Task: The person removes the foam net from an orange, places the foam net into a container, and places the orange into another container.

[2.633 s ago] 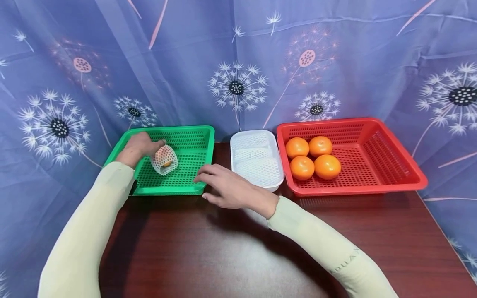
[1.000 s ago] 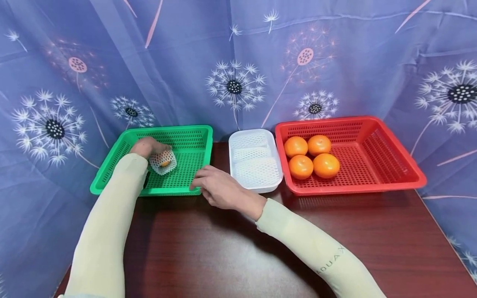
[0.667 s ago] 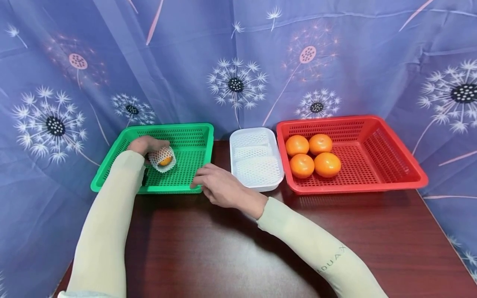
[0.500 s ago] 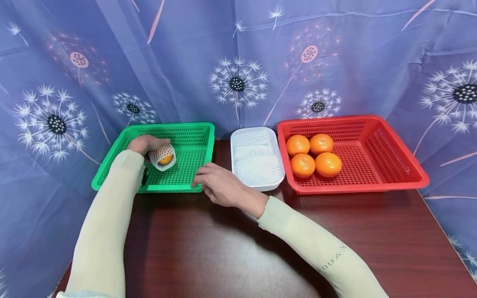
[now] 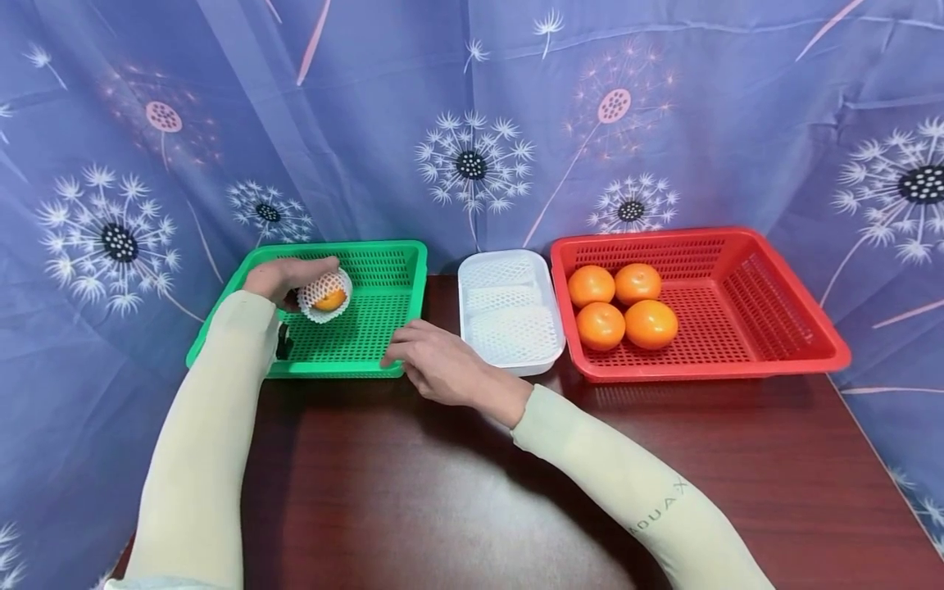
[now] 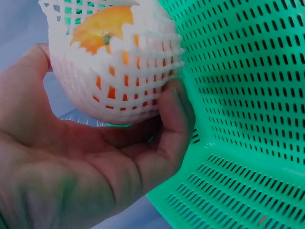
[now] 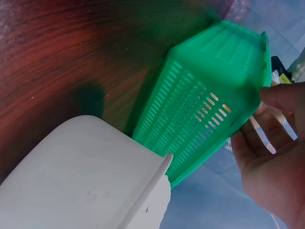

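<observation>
My left hand (image 5: 283, 279) holds an orange (image 5: 330, 299) wrapped in a white foam net sleeve (image 6: 119, 86), above the floor of the green basket (image 5: 372, 340). In the left wrist view the fingers curl round the sleeve from below, and the fruit's stem end shows through the sleeve's opening. My right hand (image 5: 438, 363) is at the green basket's near right corner, with the thumb outside the rim and the fingers reaching over it, pinching the rim. Some of those fingertips are hidden behind the rim in the right wrist view.
A white plastic container (image 5: 547, 360) with several foam net sleeves (image 5: 509, 324) stands between the baskets. Right of it is a red basket (image 5: 708, 373), with several bare oranges (image 5: 651, 324) grouped at its left side. Everything stands on a dark wooden table (image 5: 442, 508) before a blue patterned curtain (image 5: 354, 123).
My left hand has taken hold of the sleeved orange and lifted it slightly, tilting it so more of the fruit shows. The right hand has closed in on the basket's corner and stays there.
</observation>
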